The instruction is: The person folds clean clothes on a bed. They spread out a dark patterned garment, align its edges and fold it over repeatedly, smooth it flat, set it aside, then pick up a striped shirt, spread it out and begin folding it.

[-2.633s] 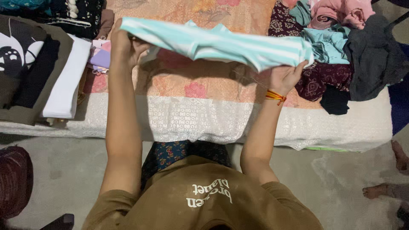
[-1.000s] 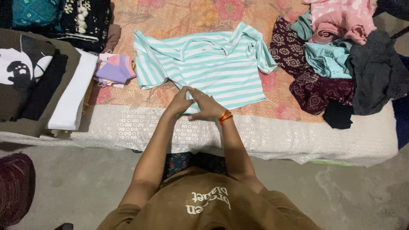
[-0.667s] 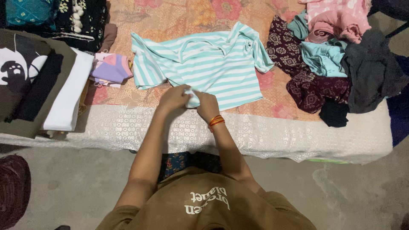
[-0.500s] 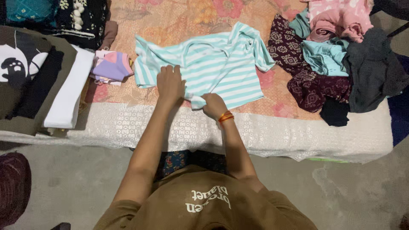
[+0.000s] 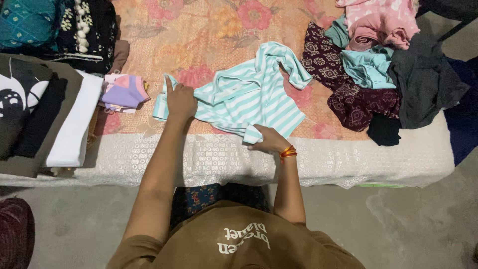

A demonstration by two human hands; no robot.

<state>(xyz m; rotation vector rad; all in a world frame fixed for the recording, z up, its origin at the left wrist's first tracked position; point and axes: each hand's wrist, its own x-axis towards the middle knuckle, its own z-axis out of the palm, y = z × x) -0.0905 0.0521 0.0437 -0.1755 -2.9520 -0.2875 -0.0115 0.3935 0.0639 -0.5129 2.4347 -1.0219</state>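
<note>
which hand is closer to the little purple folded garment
Left. The left hand presses the striped shirt's edge just beside the purple garment; the right hand grips the shirt's hem farther away.

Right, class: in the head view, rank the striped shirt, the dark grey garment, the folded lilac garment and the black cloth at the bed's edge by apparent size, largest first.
1. Striped shirt, partly bunched.
2. Dark grey garment; heaped, so this gap is unsure.
3. Folded lilac garment.
4. Black cloth, close to the lilac one.
</note>
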